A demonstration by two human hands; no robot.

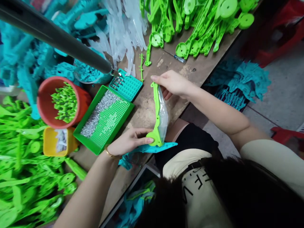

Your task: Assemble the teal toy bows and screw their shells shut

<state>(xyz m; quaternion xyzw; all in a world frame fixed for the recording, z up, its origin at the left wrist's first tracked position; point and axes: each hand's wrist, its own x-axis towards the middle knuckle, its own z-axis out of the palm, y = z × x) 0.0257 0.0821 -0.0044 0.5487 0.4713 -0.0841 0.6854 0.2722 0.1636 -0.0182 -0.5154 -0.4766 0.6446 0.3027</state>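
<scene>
Between my two hands is a long bright green plastic part [156,110] with a clear plastic piece [163,118] along its right side. My left hand [129,139] grips its round lower end, thumb on top. At the upper end, my right hand [169,83] pinches the narrow tip between thumb and fingers. A blue plastic part [163,147] lies beneath the round end, by my left hand; whether my fingers also hold it is hidden.
A green basket of small metal pieces [116,118], a blue perforated tray [133,87], a red bucket [44,104] and a yellow container [48,147] stand left. Green parts [199,25] and a screwdriver [179,58] lie farther back. A dark pole [59,34] crosses the upper left.
</scene>
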